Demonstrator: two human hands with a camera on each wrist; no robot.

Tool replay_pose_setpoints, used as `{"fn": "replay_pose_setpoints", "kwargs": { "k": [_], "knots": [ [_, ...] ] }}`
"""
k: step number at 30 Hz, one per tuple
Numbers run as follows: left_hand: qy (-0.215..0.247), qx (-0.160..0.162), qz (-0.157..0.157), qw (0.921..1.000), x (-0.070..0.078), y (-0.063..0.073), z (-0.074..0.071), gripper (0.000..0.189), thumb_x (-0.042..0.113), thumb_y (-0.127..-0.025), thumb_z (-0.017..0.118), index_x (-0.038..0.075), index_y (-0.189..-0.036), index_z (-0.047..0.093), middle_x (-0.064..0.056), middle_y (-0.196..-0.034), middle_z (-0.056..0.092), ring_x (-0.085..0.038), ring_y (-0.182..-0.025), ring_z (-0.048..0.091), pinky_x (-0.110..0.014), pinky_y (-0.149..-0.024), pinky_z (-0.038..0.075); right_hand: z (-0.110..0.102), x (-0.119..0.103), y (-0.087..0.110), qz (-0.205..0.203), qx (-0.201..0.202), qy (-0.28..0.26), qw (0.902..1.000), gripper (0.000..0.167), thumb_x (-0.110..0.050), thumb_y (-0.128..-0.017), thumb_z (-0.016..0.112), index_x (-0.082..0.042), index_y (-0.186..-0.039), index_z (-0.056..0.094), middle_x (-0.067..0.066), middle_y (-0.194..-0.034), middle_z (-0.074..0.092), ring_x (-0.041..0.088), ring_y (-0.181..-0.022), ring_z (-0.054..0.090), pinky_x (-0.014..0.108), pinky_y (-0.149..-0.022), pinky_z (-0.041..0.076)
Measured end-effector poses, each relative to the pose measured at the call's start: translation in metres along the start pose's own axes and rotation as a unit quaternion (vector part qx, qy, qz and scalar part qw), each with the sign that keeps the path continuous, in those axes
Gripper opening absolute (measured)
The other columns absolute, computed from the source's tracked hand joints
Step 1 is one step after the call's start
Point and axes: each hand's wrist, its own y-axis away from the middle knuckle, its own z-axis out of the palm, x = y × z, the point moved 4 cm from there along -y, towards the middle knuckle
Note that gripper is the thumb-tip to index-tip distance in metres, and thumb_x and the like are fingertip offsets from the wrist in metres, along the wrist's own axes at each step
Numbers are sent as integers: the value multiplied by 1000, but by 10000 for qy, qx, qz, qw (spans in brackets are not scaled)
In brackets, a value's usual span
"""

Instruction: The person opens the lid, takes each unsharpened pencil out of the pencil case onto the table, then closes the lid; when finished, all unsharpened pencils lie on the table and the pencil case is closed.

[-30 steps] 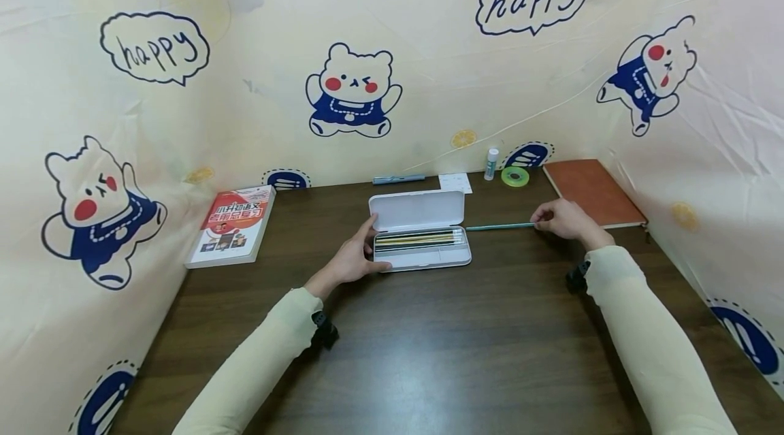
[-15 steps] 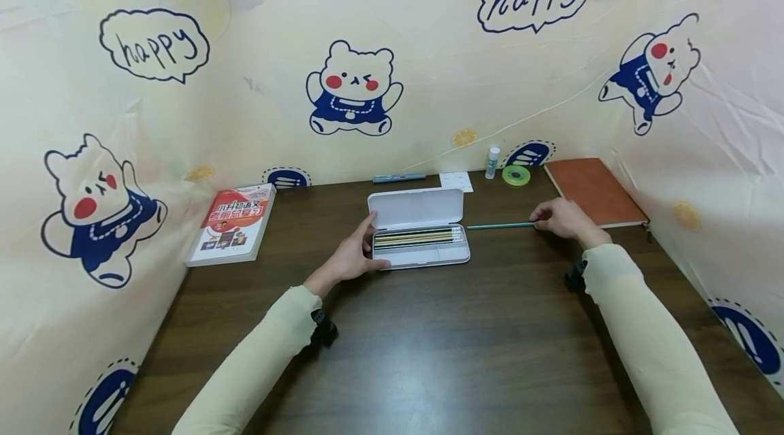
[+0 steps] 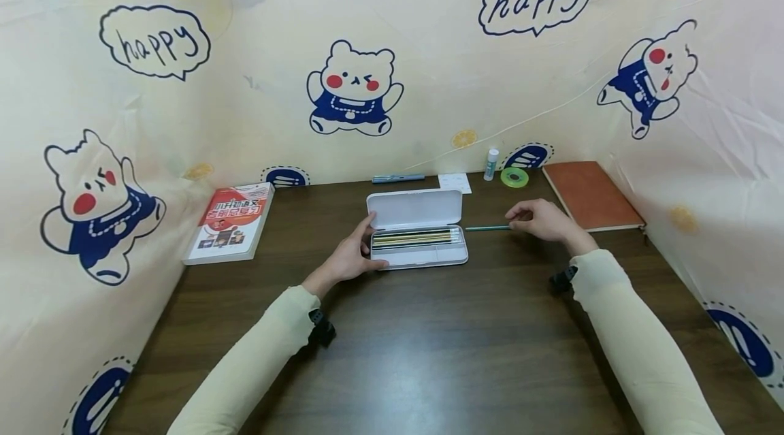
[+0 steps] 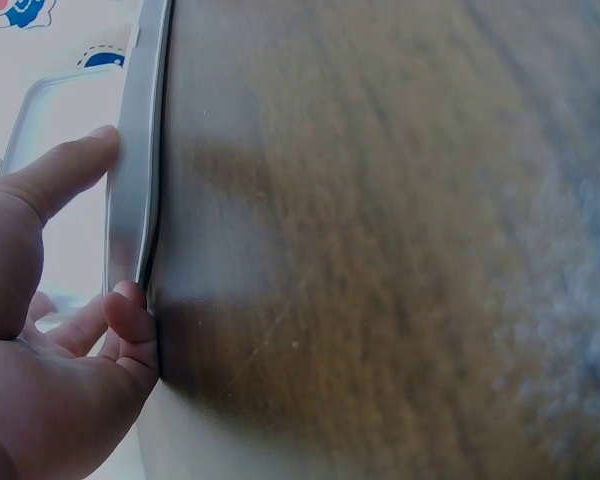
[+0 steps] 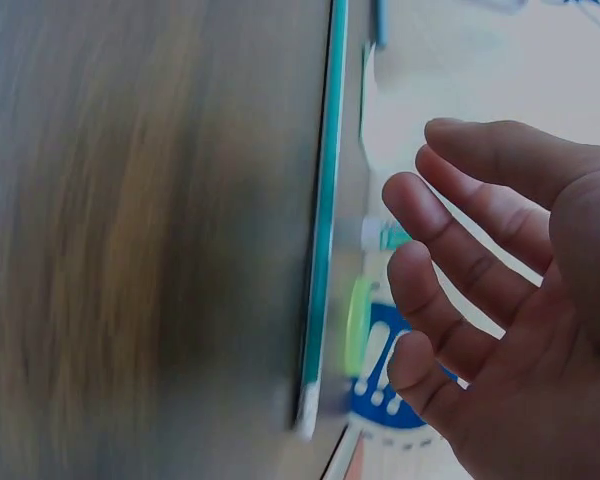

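Note:
An open white pencil case (image 3: 401, 259) lies on the table with its lid raised at the back. Several striped pencils (image 3: 413, 239) rest in its rear part. My left hand (image 3: 348, 256) grips the case's left end, thumb on the front wall (image 4: 130, 190) and the other fingers bent round the end. Just right of the case lies a teal pencil (image 3: 486, 228) with a white tip, flat on the wood. Above it hovers my right hand (image 3: 544, 219); in the right wrist view its loosely bent fingers (image 5: 420, 205) are apart from the pencil (image 5: 325, 215) and hold nothing.
Along the back stand or lie a blue pen (image 3: 398, 178), a white paper (image 3: 454, 182), a glue stick (image 3: 491, 165) and green tape (image 3: 514, 178). A brown notebook (image 3: 593, 195) is at the right, a book (image 3: 229, 224) at the left. Cloth walls enclose the table.
My right hand has let go of the teal pencil's right end and shifted left above it. My left hand and the case have stayed in place.

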Motion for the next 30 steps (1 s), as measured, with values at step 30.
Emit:
{"fn": "replay_pose_setpoints", "kwargs": {
  "k": [30],
  "knots": [
    [95,16,-26,9999,-2,0,1,109,34,-80,85,30,-160,11,-6,-142,52,-20,-90,50,-30,-74,41,67,-100,-29,-1057,-631,353,9918,17,-18,-94,68,-14,-110,75,1,-105,73,16,-83,57,35,-81,49]
  ]
}}
